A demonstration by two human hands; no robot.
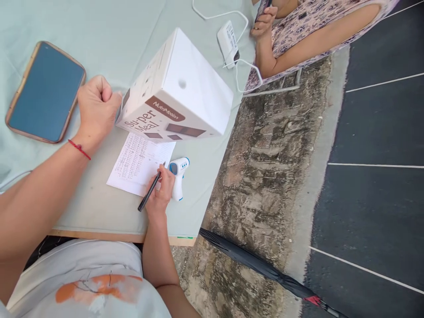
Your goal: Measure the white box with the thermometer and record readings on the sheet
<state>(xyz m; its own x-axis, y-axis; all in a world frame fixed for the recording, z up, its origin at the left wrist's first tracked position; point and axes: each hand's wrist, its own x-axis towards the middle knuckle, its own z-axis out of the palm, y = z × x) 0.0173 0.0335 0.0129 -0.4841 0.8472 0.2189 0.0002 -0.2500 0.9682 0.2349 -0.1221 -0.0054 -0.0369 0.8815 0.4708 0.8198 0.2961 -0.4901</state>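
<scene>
Tablecloth (pixel 106 212): pale green, spread over a table beside rough, stained ground (pixel 265 154) and dark paving (pixel 374 123) with white lines.
Right hand (pixel 161 187): fingers closed around a black pen (pixel 149 194), its upper end over the sheet; contact with the paper cannot be told.
Handwritten sheet (pixel 126 165): flat on the cloth, partly beneath the right hand, near the box.
Left hand (pixel 97 106): curled, beside the box's left edge; whether it grips anything cannot be told. A red string bracelet (pixel 79 149) circles the wrist.
NutriMotion Super Meal box (pixel 195 84): white, standing beyond the sheet.
Infrared thermometer (pixel 179 170): white and blue, just beside the right hand.
Tablet (pixel 46 92): dark-screened, left of the left hand.
Umbrella (pixel 258 265): black, folded, beyond the table's edge.
</scene>
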